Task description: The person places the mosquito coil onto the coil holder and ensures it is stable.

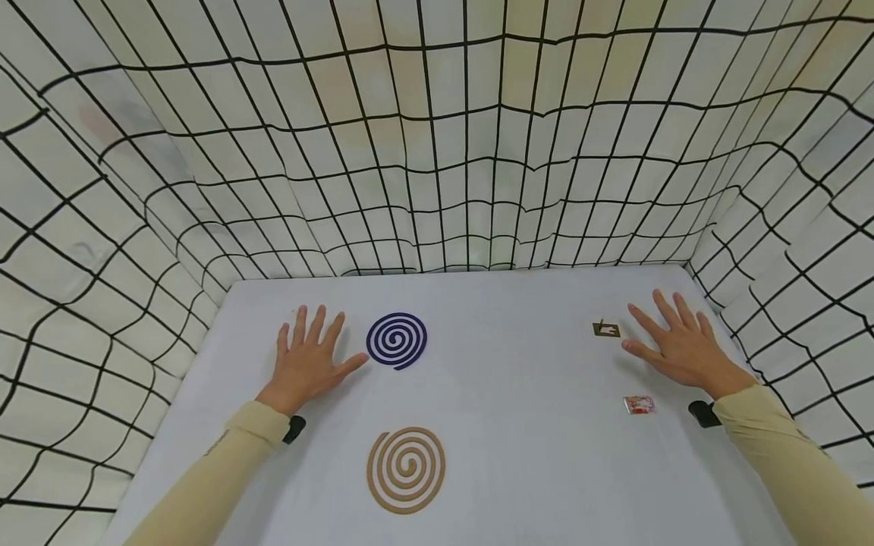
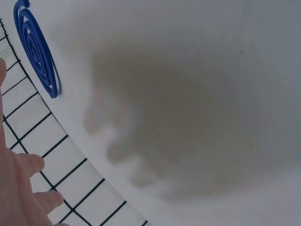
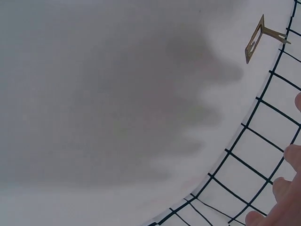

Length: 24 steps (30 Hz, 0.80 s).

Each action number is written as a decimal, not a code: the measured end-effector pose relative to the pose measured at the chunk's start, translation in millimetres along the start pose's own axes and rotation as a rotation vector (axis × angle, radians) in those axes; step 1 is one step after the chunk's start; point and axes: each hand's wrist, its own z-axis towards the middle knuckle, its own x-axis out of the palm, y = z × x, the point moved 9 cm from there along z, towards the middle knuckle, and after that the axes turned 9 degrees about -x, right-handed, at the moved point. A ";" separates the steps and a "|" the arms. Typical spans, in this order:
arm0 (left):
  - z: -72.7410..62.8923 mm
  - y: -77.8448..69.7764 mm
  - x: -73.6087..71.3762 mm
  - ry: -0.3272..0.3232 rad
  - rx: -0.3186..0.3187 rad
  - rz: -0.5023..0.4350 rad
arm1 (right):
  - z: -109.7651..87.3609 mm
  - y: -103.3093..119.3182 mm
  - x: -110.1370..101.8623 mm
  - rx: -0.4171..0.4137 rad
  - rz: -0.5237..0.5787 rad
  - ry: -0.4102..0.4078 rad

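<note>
My left hand (image 1: 310, 365) hovers above the white table with its fingers spread and nothing in its grasp. Just right of its thumb lies a dark blue mosquito coil (image 1: 395, 340), seen edge-on at the upper left of the left wrist view. Nearer the front of the table is a tan mosquito coil (image 1: 408, 465). My right hand (image 1: 686, 355), also empty with fingers spread, hovers over the table's right side. A small brass-coloured metal coil stand (image 1: 597, 329) with a raised prong (image 3: 272, 33) sits left of its fingertips. Below that lies a small red-and-white packet (image 1: 639, 405).
White walls overlaid with black netting (image 1: 466, 161) rise behind the table and at both sides. The white tabletop (image 1: 519, 425) stretches between the coils and the small items. Hand shadows fall on it in both wrist views.
</note>
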 end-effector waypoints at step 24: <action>10.3 -38.6 17.4 0.057 0.070 -0.047 | 5.5 -2.6 27.2 -0.095 -0.027 0.054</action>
